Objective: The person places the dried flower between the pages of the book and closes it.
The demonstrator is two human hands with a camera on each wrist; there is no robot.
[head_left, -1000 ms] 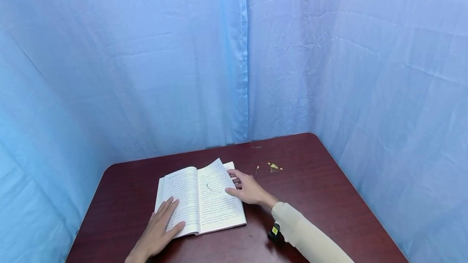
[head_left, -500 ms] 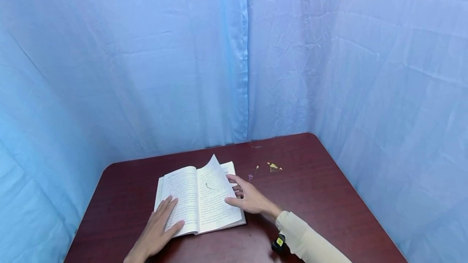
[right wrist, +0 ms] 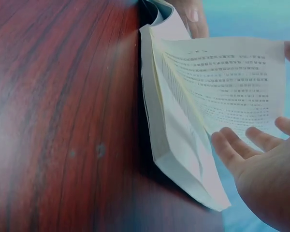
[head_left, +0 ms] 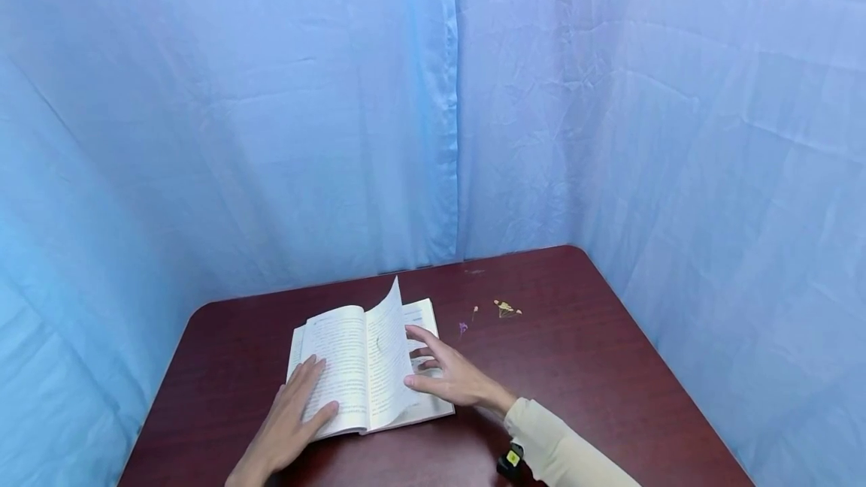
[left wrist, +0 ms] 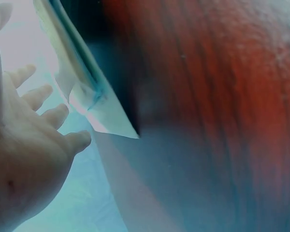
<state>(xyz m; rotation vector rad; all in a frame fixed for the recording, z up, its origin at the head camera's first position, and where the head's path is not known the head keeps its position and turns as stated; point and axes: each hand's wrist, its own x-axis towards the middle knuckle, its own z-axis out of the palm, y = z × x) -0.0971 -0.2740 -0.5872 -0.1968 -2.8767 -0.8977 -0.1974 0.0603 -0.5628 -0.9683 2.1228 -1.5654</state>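
Observation:
An open book (head_left: 334,367) lies on the table in the head view. My left hand (head_left: 291,412) rests on its left page with fingers extended. One right-hand page (head_left: 388,352) stands raised and curved, bearing a thin dark curved mark or sprig. At that page's outer edge is my right hand (head_left: 446,370), its thumb and index finger spread well apart and the other fingers loosely bent. In the right wrist view the right hand (right wrist: 270,164) has fingertips by the printed page (right wrist: 232,82). The left wrist view shows the left hand (left wrist: 29,140) beside the book's corner (left wrist: 111,113).
Right of the book, small yellow flowers (head_left: 504,308), a single yellow bloom (head_left: 475,310) and a purple flower (head_left: 463,328) lie on the dark red table (head_left: 575,367). Blue curtains (head_left: 271,134) surround the table's far sides.
The right-hand page has risen from a slight lift to nearly upright. My right hand has moved a little left and nearer me, uncovering the purple flower. The left hand has barely moved.

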